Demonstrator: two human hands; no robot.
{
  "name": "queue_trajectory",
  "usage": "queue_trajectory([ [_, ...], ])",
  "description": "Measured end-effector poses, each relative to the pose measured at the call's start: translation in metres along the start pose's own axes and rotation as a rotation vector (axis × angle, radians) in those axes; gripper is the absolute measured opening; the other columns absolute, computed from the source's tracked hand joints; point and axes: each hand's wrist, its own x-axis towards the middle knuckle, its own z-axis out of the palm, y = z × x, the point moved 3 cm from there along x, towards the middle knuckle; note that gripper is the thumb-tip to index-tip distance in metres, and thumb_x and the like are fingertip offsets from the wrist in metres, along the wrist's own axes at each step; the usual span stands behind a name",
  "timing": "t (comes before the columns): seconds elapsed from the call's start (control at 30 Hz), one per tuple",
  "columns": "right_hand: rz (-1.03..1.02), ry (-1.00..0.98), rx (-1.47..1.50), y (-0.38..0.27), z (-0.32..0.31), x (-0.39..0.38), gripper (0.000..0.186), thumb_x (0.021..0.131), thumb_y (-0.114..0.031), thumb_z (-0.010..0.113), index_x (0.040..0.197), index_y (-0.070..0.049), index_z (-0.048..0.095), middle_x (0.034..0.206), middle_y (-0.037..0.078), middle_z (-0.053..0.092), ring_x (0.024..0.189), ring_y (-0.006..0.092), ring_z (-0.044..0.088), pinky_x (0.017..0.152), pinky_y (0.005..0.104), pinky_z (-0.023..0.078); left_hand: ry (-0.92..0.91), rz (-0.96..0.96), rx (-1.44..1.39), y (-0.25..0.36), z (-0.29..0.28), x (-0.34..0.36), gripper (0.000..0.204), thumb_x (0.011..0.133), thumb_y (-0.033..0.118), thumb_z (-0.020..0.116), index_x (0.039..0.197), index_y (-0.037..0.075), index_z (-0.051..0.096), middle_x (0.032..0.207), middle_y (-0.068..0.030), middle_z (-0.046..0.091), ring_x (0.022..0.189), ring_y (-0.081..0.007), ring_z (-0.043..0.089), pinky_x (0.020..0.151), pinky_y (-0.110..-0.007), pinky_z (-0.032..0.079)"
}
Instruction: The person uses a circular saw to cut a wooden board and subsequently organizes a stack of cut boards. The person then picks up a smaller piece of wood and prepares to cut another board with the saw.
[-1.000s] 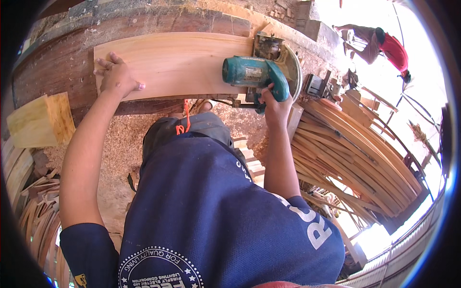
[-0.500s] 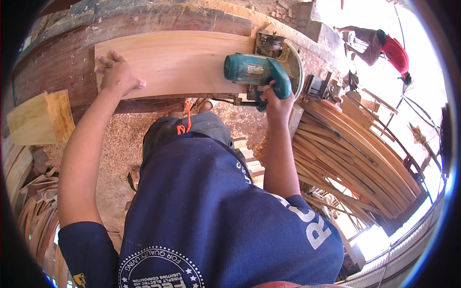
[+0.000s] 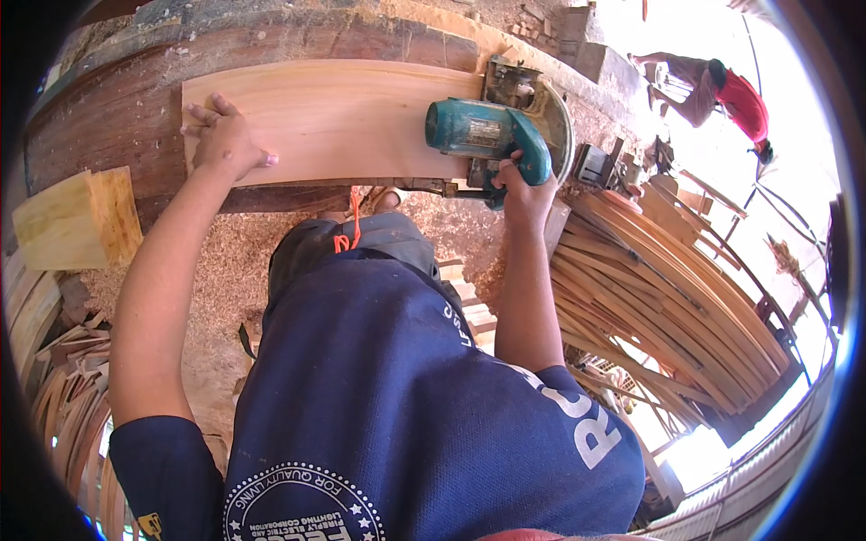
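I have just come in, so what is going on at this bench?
A person in a dark blue shirt rests the left hand, fingers spread, on the left end of a pale wooden board. The right hand grips the handle of a teal circular saw at the board's right end. Whether its blade is spinning, I cannot tell. Long wooden strips lie stacked to the right.

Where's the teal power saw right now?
Head view, upper half, just right of centre: the teal power saw is at the right end of the pale board, its handle in the right hand.
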Motion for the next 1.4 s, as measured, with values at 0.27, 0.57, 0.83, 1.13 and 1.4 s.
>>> queue_trajectory([
  [0.27, -0.013, -0.005, -0.059, 0.004, -0.002, 0.004, 0.016, 0.087, -0.001, 0.07, 0.102, -0.001, 0.064, 0.079, 0.005, 0.067, 0.067, 0.0127, 0.064, 0.062, 0.0279, 0.052, 0.002, 0.01, -0.022, 0.0, 0.0, -0.001, 0.147, 0.071, 0.045, 0.097, 0.164, -0.008, -0.003, 0.162, -0.0508, -0.003, 0.148, -0.069, 0.017, 0.118, -0.059, 0.041],
  [0.57, -0.016, 0.02, -0.059, -0.01, 0.006, 0.002, 0.029, 0.087, -0.003, 0.07, 0.116, 0.003, 0.066, 0.087, 0.006, 0.068, 0.069, 0.012, 0.065, 0.062, 0.0278, 0.056, 0.011, 0.013, -0.044, 0.0, 0.0, 0.001, 0.148, 0.068, 0.043, 0.099, 0.163, -0.01, -0.001, 0.16, -0.0527, -0.002, 0.146, -0.0727, 0.016, 0.12, -0.06, 0.038],
  [0.83, -0.039, 0.04, -0.087, -0.011, 0.006, 0.005, 0.03, 0.087, -0.004, 0.071, 0.115, 0.004, 0.068, 0.083, 0.005, 0.068, 0.068, 0.0123, 0.065, 0.063, 0.0282, 0.055, 0.04, 0.061, -0.057, -0.004, 0.003, 0.002, 0.148, 0.066, 0.041, 0.1, 0.161, -0.016, 0.0, 0.156, -0.0574, 0.001, 0.142, -0.078, 0.014, 0.123, -0.063, 0.03],
  [1.13, -0.132, -0.014, -0.059, -0.007, 0.007, 0.025, 0.027, 0.084, -0.004, 0.071, 0.11, 0.004, 0.069, 0.082, 0.006, 0.07, 0.066, 0.0124, 0.066, 0.06, 0.0284, 0.055, 0.031, -0.002, 0.037, 0.002, 0.007, 0.001, 0.145, 0.07, 0.045, 0.097, 0.164, -0.009, 0.001, 0.16, -0.0537, 0.001, 0.146, -0.0718, 0.019, 0.122, -0.06, 0.035],
  [1.4, -0.137, -0.118, -0.033, -0.005, 0.008, 0.032, 0.025, 0.086, -0.006, 0.071, 0.109, 0.003, 0.067, 0.081, 0.007, 0.07, 0.059, 0.0125, 0.066, 0.058, 0.029, 0.053, 0.109, -0.041, 0.037, 0.0, -0.001, -0.006, 0.139, 0.071, 0.045, 0.096, 0.168, -0.001, 0.007, 0.168, -0.04, 0.011, 0.151, -0.0624, 0.025, 0.124, -0.058, 0.033],
])
